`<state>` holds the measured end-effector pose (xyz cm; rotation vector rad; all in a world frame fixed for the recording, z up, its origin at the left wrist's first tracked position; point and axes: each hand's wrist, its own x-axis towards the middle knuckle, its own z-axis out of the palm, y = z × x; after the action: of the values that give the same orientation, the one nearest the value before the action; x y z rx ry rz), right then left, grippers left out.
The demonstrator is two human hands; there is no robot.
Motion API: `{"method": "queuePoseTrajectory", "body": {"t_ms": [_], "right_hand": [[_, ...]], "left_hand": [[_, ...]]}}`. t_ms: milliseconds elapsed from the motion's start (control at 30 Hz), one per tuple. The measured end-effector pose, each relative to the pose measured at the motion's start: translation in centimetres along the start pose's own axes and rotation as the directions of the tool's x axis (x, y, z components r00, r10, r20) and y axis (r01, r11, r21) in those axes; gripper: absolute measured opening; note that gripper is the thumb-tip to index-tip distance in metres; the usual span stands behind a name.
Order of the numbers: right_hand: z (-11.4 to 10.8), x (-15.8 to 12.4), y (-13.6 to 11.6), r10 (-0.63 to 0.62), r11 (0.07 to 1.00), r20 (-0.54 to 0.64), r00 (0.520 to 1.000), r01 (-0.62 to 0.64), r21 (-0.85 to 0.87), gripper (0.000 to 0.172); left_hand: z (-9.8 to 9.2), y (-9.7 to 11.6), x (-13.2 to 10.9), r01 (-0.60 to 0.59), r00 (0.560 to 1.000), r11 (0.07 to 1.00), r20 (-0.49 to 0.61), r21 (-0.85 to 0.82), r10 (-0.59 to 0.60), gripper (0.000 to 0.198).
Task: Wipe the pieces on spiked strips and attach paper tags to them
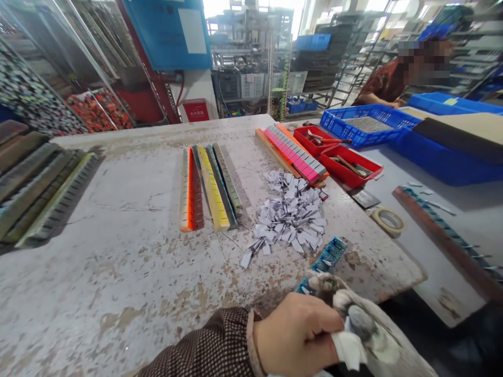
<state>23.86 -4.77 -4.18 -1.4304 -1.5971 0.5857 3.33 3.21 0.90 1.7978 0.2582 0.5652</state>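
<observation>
My left hand (296, 332), bare below a checked cuff, is pinched closed at the lower middle. White wrapping (349, 350) covers a fingertip there, and a small white chip (347, 323) shows between the two hands. Beside it, my right hand (369, 322) wears a stained white glove, its fingers curled over a blue glittery strip (330, 255) with dark slots and white bits in it. The strip's near end is hidden by the hands. Just beyond lies a heap of small white chips (293, 214).
Slotted bars in orange (187, 193), yellow (212, 191) and pink (293, 152) lie on the worn table (129, 272). More bars (47, 188) are stacked left. Red trays (349, 166), a tape roll (388, 220) and blue crates (367, 123) stand right. A co-worker (396, 73) leans beyond.
</observation>
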Motion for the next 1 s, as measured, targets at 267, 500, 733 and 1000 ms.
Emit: {"method": "queuePoseTrajectory", "body": {"t_ms": [267,500,733,1000], "right_hand": [[1.4,0.0,-1.4,-0.058,0.994,-0.164,0.985,0.041,-0.104,0.027],[0.7,1.3,-0.4,-0.148,0.958,-0.017,0.989,0.139,-0.249,0.023],[-4.3,6.5,5.1,-0.249,0.744,0.086,0.965,0.247,-0.621,0.014],[-3.9,8.8,6.6,-0.26,0.586,0.365,0.894,0.447,-0.676,0.019]], "left_hand": [[0.7,-2.1,0.0,0.376,0.897,0.883,-0.35,0.282,-0.27,0.044],[0.4,-2.1,-0.1,0.122,0.986,0.969,-0.139,0.214,-0.094,0.037],[-0.5,-2.7,-0.4,0.382,0.917,0.692,-0.16,0.613,-0.365,0.035],[-0.3,-3.1,-0.3,0.419,0.877,0.644,-0.103,0.64,-0.469,0.028]]}}
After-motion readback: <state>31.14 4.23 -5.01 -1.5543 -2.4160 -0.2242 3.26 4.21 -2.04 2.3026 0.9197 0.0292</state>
